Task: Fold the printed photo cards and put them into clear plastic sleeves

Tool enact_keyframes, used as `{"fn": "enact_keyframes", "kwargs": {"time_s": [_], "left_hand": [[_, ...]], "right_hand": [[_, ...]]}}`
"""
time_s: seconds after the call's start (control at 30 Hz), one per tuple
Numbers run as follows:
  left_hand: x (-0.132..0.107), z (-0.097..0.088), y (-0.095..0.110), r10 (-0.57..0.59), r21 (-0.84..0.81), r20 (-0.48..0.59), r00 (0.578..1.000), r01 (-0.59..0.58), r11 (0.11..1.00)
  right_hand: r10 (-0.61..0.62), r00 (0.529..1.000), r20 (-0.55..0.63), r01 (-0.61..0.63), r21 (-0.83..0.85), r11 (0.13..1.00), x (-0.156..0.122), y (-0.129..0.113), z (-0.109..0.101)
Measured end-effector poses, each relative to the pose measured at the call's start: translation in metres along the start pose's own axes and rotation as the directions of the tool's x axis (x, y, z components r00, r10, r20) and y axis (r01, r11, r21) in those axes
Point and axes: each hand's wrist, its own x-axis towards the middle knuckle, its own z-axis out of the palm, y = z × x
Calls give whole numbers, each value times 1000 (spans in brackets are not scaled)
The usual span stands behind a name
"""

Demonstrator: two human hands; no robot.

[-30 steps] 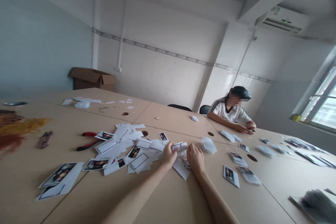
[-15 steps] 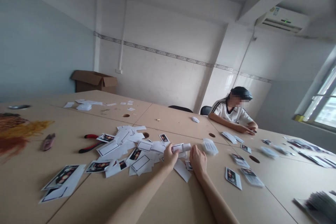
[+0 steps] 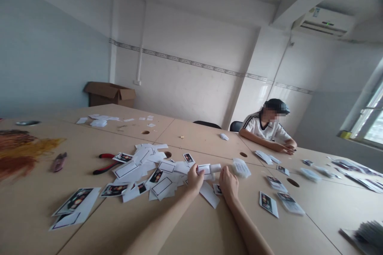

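Observation:
My left hand (image 3: pixel 195 179) grips the left end of a small rolled white paper (image 3: pixel 209 169) showing a black-bordered label. My right hand (image 3: pixel 229 185) holds its right end with the fingertips. Under and behind my hands lies a loose heap of white paper sheets and cut pieces (image 3: pixel 152 171), many with black-bordered boxes or dark printed pictures. A white sheet (image 3: pixel 208 194) sits just below the gap between my hands. A clear bag of white paper (image 3: pixel 241 168) lies just beyond my right hand.
Red-handled pliers (image 3: pixel 104 164) and a small tool (image 3: pixel 59 162) lie left of the heap. Printed cards (image 3: pixel 268 204) and holes dot the joined wooden tables (image 3: pixel 89 227). A seated co-worker (image 3: pixel 265 129) works at the far right. A cardboard box (image 3: pixel 110 94) stands by the wall.
The whole scene sits a little further right and lower in view as my head has turned. The paper roll now lies more level, and my hands stay on it.

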Motion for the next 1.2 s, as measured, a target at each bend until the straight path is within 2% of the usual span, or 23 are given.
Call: {"fn": "enact_keyframes", "kwargs": {"time_s": [0.37, 0.67, 0.83, 1.03, 1.2], "left_hand": [[0, 1, -2, -25, 27, -12, 1000, 25, 999], [0, 1, -2, -9, 29, -8, 1000, 9, 1000], [1, -1, -6, -8, 21, -20, 1000, 9, 1000], [-8, -2, 5, 76, 53, -2, 997, -75, 996], [-12, -8, 20, 159, 72, 50, 986, -163, 984]], "right_hand": [[117, 991, 65, -121, 64, 991, 0, 2, -2], [220, 971, 94, -236, 227, 945, 1, 8, 1], [312, 945, 93, -323, 397, 859, 3, 17, 3], [250, 966, 65, -227, 677, 700, 6, 20, 9], [333, 941, 62, -241, 813, 530, 8, 30, 17]]}}
